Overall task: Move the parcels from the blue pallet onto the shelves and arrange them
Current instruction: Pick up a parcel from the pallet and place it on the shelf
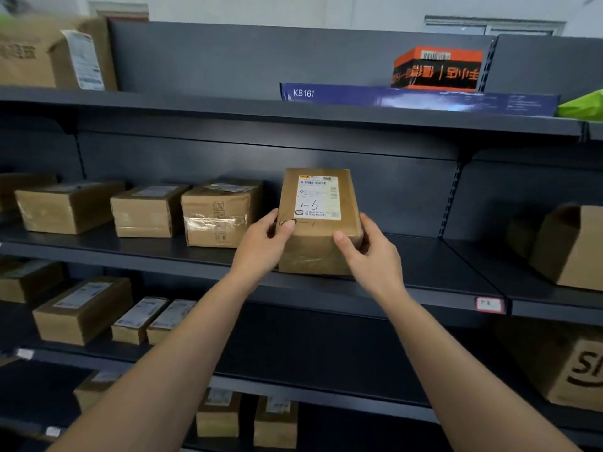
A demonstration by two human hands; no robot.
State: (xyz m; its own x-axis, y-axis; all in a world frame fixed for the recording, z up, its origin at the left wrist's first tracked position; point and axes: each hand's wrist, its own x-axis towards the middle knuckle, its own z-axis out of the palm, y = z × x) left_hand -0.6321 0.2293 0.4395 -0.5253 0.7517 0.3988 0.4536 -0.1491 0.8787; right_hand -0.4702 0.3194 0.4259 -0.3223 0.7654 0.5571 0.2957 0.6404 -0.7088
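Observation:
A brown taped parcel [318, 230] with a white label marked "1-6" sits at the front edge of the middle shelf [424, 272] of a dark grey rack. My left hand [266, 244] grips its left side, thumb on top. My right hand [372, 252] grips its right side, thumb on the near top corner. Just left of it stand three more brown parcels in a row, the nearest a taped box [218, 213]. The blue pallet is out of view.
The top shelf holds a long blue box [421, 99], an orange box [437, 68] and a cardboard box [49, 57]. Lower shelves carry several small parcels [81, 309]. To the right, another bay holds larger cartons [567, 249]. Bare shelf lies right of the held parcel.

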